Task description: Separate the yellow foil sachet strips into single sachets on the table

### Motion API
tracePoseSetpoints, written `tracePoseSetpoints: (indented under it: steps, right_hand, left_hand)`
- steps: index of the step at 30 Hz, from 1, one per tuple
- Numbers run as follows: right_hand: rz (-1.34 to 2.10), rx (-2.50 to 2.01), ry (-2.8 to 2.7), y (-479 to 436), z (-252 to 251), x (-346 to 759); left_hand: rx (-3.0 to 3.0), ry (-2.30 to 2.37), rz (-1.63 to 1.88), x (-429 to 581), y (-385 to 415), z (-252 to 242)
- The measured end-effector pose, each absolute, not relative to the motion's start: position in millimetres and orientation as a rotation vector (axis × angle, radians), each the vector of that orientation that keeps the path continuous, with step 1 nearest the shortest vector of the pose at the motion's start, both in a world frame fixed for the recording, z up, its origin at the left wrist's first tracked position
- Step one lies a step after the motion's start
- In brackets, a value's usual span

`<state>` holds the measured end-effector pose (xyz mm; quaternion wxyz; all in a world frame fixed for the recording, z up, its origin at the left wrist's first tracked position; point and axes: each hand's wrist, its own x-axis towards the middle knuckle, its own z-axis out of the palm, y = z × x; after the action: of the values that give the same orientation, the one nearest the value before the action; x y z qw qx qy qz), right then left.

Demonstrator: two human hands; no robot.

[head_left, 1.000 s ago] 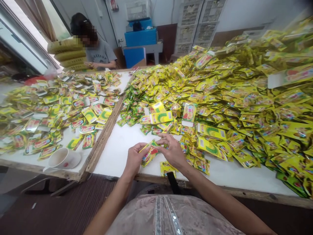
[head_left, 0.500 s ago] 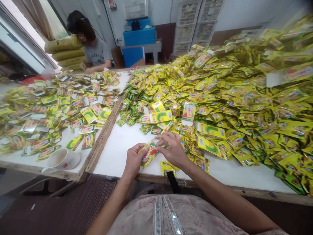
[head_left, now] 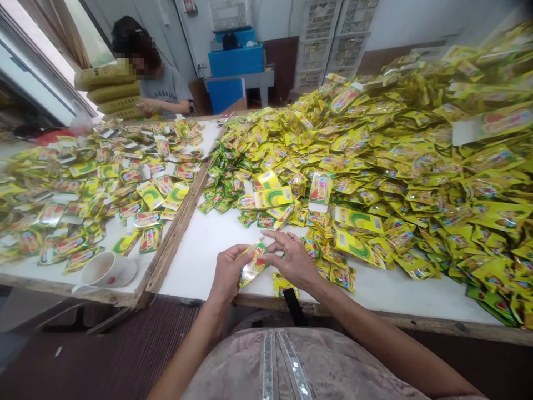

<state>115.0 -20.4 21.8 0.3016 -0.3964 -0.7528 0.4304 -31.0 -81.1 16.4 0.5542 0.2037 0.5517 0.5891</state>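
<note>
A small yellow-green printed box (head_left: 253,268) is held over the white table near its front edge. My left hand (head_left: 227,272) pinches the box's left side between thumb and fingers. On the right, my right hand (head_left: 293,258) has thumb and forefinger at the box's upper end, near a pale flap. A yellow packet (head_left: 283,282) lies on the table just below my right hand. Beyond my hands are more boxes, one of them yellow (head_left: 273,198), beside small green packets (head_left: 220,171).
A great heap of yellow packets (head_left: 395,166) covers the right side. Left of a wooden divider (head_left: 179,230) lie many boxes (head_left: 112,183) and a white cup (head_left: 109,270). Across the table sits a person (head_left: 164,91) beside stacked sacks (head_left: 112,91).
The box has tilted slightly in my left hand, and my right fingers have shifted at its upper end. The person across has raised their hands a little.
</note>
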Motion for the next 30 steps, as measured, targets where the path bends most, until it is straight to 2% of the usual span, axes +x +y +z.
tracePoseSetpoints:
  steps: [7,12,15,20,25,30]
  right_hand:
    - [1.103,-0.973,-1.929,-21,17,117]
    - [1.085,-0.944,-1.887,-12,12,121]
    - [1.051,-0.826,-1.987,-9,17,122]
    - [0.903,-0.654,-2.312,-6,37,128]
    - [0.783,-0.635,-2.389,-1,50,135]
    - [0.482,-0.612,-2.455,-4,59,135]
  left_hand:
    - [0.469,1.306,1.479,-34,-76,19]
    - [0.584,1.201,1.195,-43,-80,26]
    - [0.601,1.181,1.158,-45,-83,24]
    - [0.691,1.242,1.208,-44,-86,15]
    - [0.832,1.358,1.183,-42,-90,17]
    - [0.963,1.465,1.193,-42,-93,21]
